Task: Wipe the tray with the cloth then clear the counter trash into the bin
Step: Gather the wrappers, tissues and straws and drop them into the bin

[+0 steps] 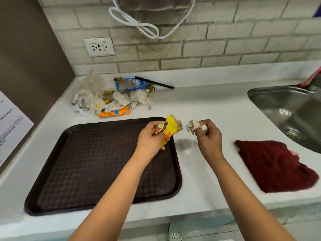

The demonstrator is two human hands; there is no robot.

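Holding a crinkly yellow wrapper [169, 129] in the left hand [150, 139], fingers curled tight round it over the textured brown tray's [86, 162] far corner. Right hand [209, 136] pinches a crumpled white tissue wad [192, 126]. Fuzzy maroon cloth [274, 166] lies flat near the steel sink [286, 105]; trash pile [111, 98] heaped behind the tray on the white surface [199, 105].

Left hand [150, 136]: grips a yellow wrapper [167, 129] above the tray's far right corner.
Right hand [209, 135]: pinches a crumpled paper wad [193, 126], just right of the wrapper, apart from it.
Tray [97, 164]: dark brown, flat on the white counter [208, 105], near left.
Cloth [274, 166]: dark red, right of the tray, near the sink [291, 108].
Trash pile [111, 96]: far left, behind the tray; a black pen [154, 82] at its far right edge.
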